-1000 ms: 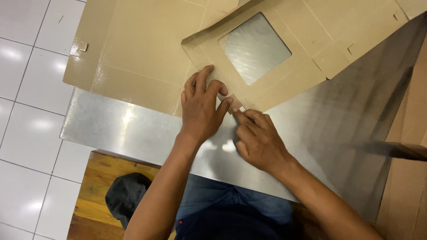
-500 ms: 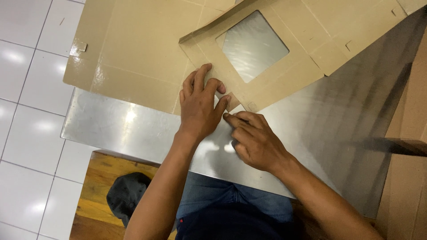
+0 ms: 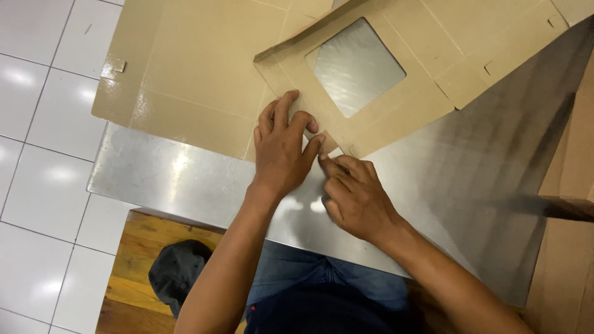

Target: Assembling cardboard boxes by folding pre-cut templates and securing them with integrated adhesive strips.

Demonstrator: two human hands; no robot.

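A flat brown cardboard box blank (image 3: 204, 68) with a square window cut-out (image 3: 356, 65) lies across a steel table (image 3: 470, 161). My left hand (image 3: 281, 145) presses flat, fingers spread, on the lower corner of the windowed panel. My right hand (image 3: 352, 195) sits just to its right, fingertips pinching a small cardboard flap (image 3: 329, 146) at that corner. The two hands touch at the thumbs.
More brown cardboard stands at the right edge (image 3: 572, 185). A wooden stool (image 3: 133, 272) with a dark cap (image 3: 176, 275) on it sits below the table's near edge. White floor tiles (image 3: 43, 185) fill the left side.
The windowed panel has shifted slightly left and down with my hands. My right fingers have closed in tighter on the corner flap, against my left thumb.
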